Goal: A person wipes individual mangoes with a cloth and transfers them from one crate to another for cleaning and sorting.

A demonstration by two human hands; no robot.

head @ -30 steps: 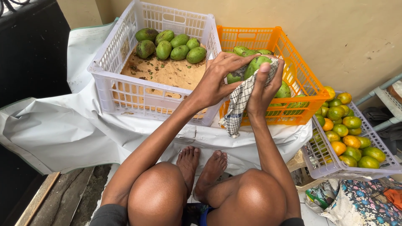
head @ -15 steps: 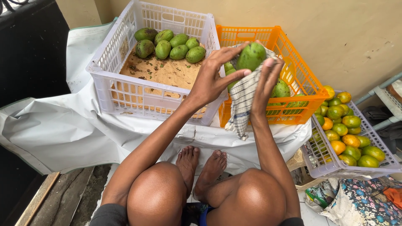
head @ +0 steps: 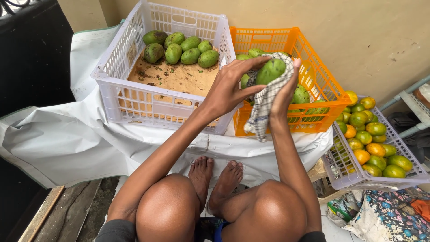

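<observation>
A green mango (head: 270, 71) is held up between both hands, over the near edge of the orange crate (head: 326, 96). My left hand (head: 229, 87) grips the mango from the left with fingers spread across it. My right hand (head: 285, 92) presses a checkered cloth (head: 265, 106) against the mango's right side; the cloth drapes down below the hands. More green mangoes (head: 301, 96) lie in the orange crate. The white crate (head: 115, 83) on the left holds several green mangoes (head: 181, 48) at its far end on a brown cardboard liner (head: 179, 78).
A shallow pale basket (head: 339, 169) of orange and green citrus fruit (head: 368, 139) sits at the right. White sheeting (head: 67, 139) lies under the crates. A floral cloth (head: 384, 217) lies at bottom right. My bare knees and feet (head: 216, 179) are below.
The mango has turned in my hands and the cloth has shifted over its top and right side; both hands stay above the orange crate's edge.
</observation>
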